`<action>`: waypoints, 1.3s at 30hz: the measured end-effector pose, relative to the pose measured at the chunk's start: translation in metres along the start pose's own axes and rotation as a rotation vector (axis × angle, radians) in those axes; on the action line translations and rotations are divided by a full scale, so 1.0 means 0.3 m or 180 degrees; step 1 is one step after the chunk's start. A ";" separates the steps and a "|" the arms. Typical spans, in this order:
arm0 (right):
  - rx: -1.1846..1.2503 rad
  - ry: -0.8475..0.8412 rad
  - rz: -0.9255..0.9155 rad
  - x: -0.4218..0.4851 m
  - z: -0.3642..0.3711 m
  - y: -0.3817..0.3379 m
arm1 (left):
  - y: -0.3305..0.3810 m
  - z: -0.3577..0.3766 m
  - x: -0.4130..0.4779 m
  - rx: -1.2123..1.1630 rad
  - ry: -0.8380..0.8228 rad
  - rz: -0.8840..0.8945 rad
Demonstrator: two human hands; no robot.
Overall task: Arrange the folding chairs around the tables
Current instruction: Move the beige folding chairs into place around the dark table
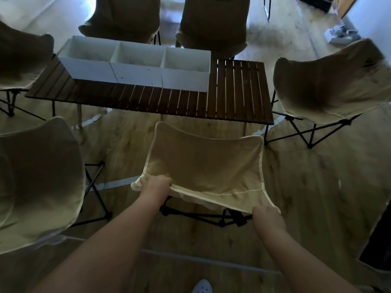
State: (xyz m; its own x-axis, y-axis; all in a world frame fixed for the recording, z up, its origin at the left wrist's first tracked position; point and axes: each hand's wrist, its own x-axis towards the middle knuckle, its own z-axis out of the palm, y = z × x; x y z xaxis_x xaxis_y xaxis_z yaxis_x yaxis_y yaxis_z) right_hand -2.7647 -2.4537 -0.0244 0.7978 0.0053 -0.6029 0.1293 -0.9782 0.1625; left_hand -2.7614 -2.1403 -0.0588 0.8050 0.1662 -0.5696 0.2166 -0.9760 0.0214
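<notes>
A beige fabric folding chair (203, 163) with a black frame stands on the wood floor just in front of the dark slatted table (237, 96). My left hand (155, 186) grips the near left corner of its backrest fabric. My right hand (265, 213) grips the near right corner. Several more beige folding chairs surround the table: one at near left (38, 178), one at far left (21, 60), two behind the table (124, 17) (213, 22), and one at right (330, 85).
A white three-compartment open box (135, 75) sits on the table's left and middle part. White objects (340, 34) lie on the floor at far right. A dark object (378, 240) borders the near right edge. My shoe (202, 287) shows at the bottom.
</notes>
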 end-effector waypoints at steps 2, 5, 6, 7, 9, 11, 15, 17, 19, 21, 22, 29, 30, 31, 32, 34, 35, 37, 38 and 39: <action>0.0045 -0.0057 0.0031 0.009 0.018 0.014 | 0.004 0.037 0.007 -0.0026 0.0021 0.0074; 0.0057 -0.0071 0.0025 0.010 0.030 0.025 | 0.008 0.063 0.006 -0.0159 0.0077 0.0122; 0.0052 -0.0070 0.0030 0.009 0.029 0.026 | 0.010 0.064 0.004 -0.0177 0.0111 0.0120; 0.0060 -0.0078 0.0048 0.009 0.028 0.025 | 0.010 0.067 0.002 -0.0190 0.0129 0.0109; 0.0088 -0.0103 0.0086 0.013 0.024 0.017 | 0.015 0.064 -0.009 -0.0171 0.0072 0.0045; 0.0151 -0.0169 0.0126 0.018 0.021 0.005 | 0.020 0.063 -0.016 -0.0138 -0.0051 -0.0012; 0.0211 -0.0217 0.0144 0.008 0.004 -0.031 | 0.039 0.035 -0.041 0.0034 -0.0343 -0.0075; 0.0186 -0.0201 0.0132 -0.008 -0.010 -0.055 | 0.039 0.019 -0.058 0.0008 -0.0435 -0.0015; 0.0167 -0.0211 0.0126 -0.029 -0.023 -0.077 | 0.019 0.018 -0.079 0.0060 -0.0599 0.0154; 0.0160 -0.0168 0.0103 -0.056 -0.034 -0.094 | -0.012 0.031 -0.108 0.0039 -0.0686 0.0368; 0.0181 -0.0152 0.0093 -0.070 -0.039 -0.102 | -0.030 0.037 -0.122 -0.0035 -0.0578 0.0445; 0.0275 -0.0018 -0.0066 -0.210 -0.096 -0.264 | -0.241 0.014 -0.300 -0.0441 -0.0406 0.0641; 0.0277 0.0011 -0.0119 -0.234 -0.102 -0.305 | -0.284 0.008 -0.325 -0.0475 -0.0482 0.0555; 0.0285 0.0030 -0.0173 -0.260 -0.109 -0.350 | -0.331 0.001 -0.353 -0.0468 -0.0550 0.0447; 0.0298 0.0036 -0.0231 -0.289 -0.113 -0.398 | -0.387 -0.002 -0.381 -0.0470 -0.0581 0.0362; 0.0339 0.0030 -0.0325 -0.348 -0.118 -0.499 | -0.506 -0.007 -0.451 -0.0510 -0.0569 0.0238; 0.0366 0.0009 -0.0360 -0.379 -0.117 -0.554 | -0.574 -0.006 -0.491 -0.0531 -0.0539 0.0191; 0.0367 -0.0068 -0.0439 -0.448 -0.115 -0.680 | -0.722 -0.003 -0.586 -0.0610 -0.0434 0.0079; 0.0341 -0.0123 -0.0460 -0.483 -0.114 -0.747 | -0.799 0.000 -0.636 -0.0673 -0.0390 -0.0017; 0.0325 -0.0163 -0.0483 -0.522 -0.117 -0.816 | -0.879 0.003 -0.682 -0.0790 -0.0358 -0.0133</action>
State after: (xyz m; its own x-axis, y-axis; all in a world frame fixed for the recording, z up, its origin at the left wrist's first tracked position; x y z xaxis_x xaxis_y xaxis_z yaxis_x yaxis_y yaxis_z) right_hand -2.9008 -2.2078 0.0577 0.7422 0.1464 -0.6540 0.1833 -0.9830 -0.0120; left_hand -2.9838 -1.9171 0.0514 0.7292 0.1753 -0.6615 0.3881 -0.9021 0.1888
